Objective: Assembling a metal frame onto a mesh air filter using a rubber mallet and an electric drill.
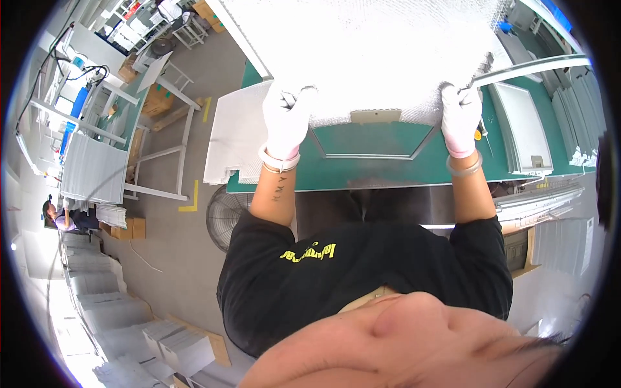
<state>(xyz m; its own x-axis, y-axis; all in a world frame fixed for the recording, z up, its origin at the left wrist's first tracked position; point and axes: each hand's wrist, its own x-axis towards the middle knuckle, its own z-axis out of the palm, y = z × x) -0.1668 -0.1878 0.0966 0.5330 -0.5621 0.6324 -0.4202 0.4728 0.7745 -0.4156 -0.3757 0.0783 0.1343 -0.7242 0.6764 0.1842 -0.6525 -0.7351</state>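
Both hands wear white gloves. My left hand (pixel 286 123) is closed on the near left edge of a bright silvery mesh sheet (pixel 369 58), and my right hand (pixel 460 119) pinches its near right edge. Glare washes out most of the sheet and the fingertips. A small beige tab (pixel 375 116) sits at the middle of its near edge. Below the sheet, a thin rectangular metal frame (pixel 369 156) lies on the green tabletop (pixel 304 176); the sheet hides its far part.
White panels (pixel 236 136) lie left of my left hand. A screwdriver (pixel 486 139) and a framed filter panel (pixel 521 129) lie right of my right hand. A floor fan (pixel 226 220) stands below the table's left end. Another person (pixel 68 216) is far left, near stacked panels (pixel 94 168).
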